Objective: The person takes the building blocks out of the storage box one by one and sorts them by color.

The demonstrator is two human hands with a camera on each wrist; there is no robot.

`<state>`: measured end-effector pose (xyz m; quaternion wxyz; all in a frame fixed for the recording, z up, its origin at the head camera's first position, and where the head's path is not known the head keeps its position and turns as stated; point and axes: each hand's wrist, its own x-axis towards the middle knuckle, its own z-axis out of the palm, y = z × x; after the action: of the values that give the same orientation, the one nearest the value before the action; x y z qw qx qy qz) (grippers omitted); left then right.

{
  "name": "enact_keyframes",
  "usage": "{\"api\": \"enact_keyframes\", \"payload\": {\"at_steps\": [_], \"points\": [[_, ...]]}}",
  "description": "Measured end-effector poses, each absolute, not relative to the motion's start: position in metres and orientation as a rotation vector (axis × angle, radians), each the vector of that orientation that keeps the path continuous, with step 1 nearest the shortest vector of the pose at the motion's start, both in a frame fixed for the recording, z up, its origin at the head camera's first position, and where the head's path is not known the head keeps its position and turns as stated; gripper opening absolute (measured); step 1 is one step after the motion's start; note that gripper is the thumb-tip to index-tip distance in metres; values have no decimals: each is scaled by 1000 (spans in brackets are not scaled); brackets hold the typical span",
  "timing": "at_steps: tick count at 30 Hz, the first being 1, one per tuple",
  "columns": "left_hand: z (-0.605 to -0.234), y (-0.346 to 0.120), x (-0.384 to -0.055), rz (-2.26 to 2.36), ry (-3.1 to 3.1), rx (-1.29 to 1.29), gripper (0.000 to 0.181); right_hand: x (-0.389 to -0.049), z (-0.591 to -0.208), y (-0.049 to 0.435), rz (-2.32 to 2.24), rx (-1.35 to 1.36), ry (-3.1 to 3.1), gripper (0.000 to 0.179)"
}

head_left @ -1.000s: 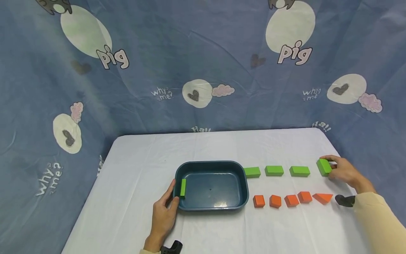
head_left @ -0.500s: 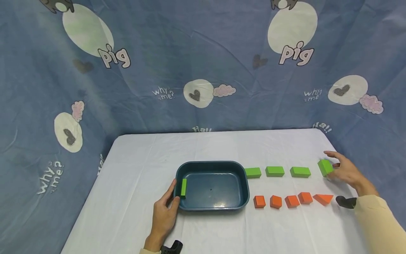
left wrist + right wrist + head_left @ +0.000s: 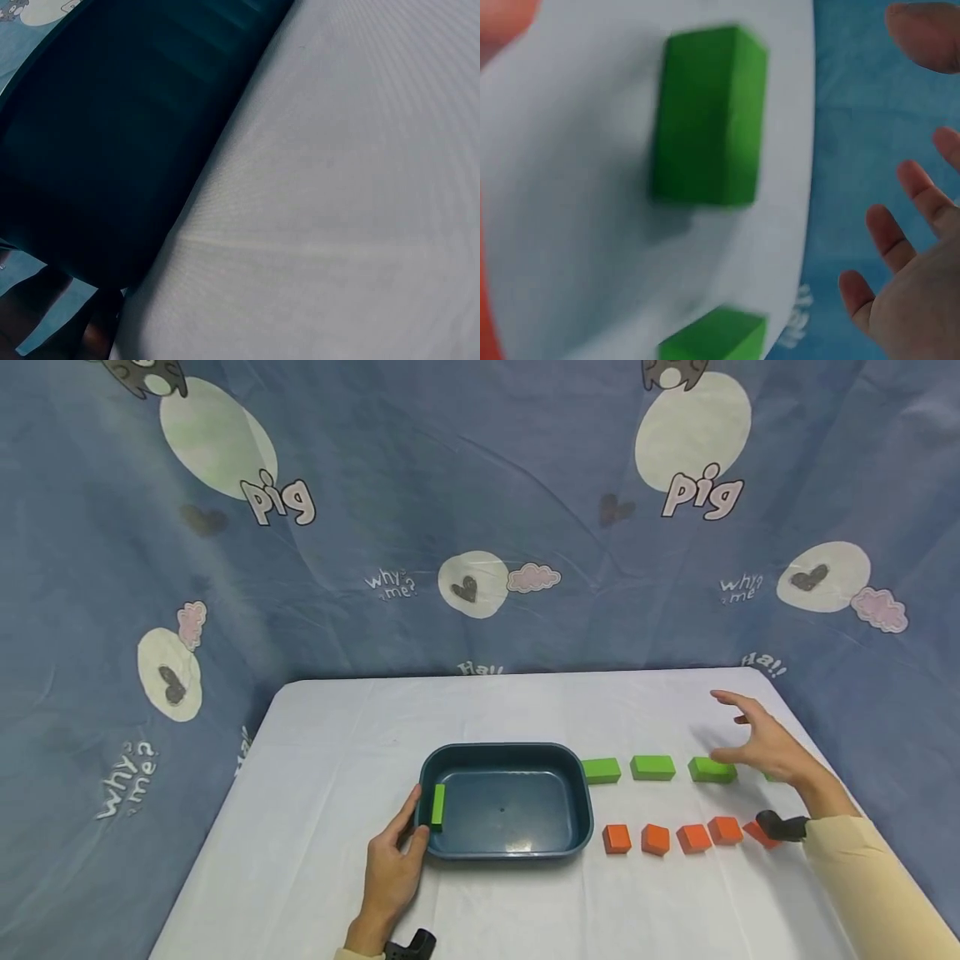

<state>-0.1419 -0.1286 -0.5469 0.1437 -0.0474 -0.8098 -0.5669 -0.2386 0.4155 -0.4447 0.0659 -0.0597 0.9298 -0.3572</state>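
My left hand (image 3: 392,864) lies against the left end of a dark blue rectangular tray (image 3: 504,855), fingers extended along its outer side and thumb at the near corner. Inside the tray, by its left wall, is a thin green block (image 3: 438,806). My right hand (image 3: 768,739) hovers with spread fingers over the right end of a row of green blocks, holding nothing. Its thumb overlaps a green rectangular block (image 3: 712,772); another farther right is mostly hidden by the hand. The right wrist view shows a green block (image 3: 705,120) below the spread fingers (image 3: 926,196).
Two more green blocks, a middle one (image 3: 652,767) and one (image 3: 602,771) beside the tray, continue the row. Nearer me lie several orange blocks (image 3: 693,838) and an orange triangular block (image 3: 759,834), partly covered by the wrist camera (image 3: 782,826). A patterned blue curtain (image 3: 360,635) borders the white table (image 3: 300,810).
My right hand has let go of the rightmost green block, spread its fingers and moved left and up over the row. The left hand has stayed at the tray.
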Motion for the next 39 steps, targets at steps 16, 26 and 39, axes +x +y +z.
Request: {"api": "enact_keyframes", "payload": {"at_steps": [16,26,39], "points": [[-523,-122,-133,-1601,-2308,-157,49,-253,-420,339,-1215,-392,2798,97],[-550,-130,-139,-1611,-2325,-173,50,-257,-422,297,-1256,-474,2762,91],[-508,-120,-131,-1630,-2276,-174,48,-267,-414,245,-1415,-587,2694,84]]}}
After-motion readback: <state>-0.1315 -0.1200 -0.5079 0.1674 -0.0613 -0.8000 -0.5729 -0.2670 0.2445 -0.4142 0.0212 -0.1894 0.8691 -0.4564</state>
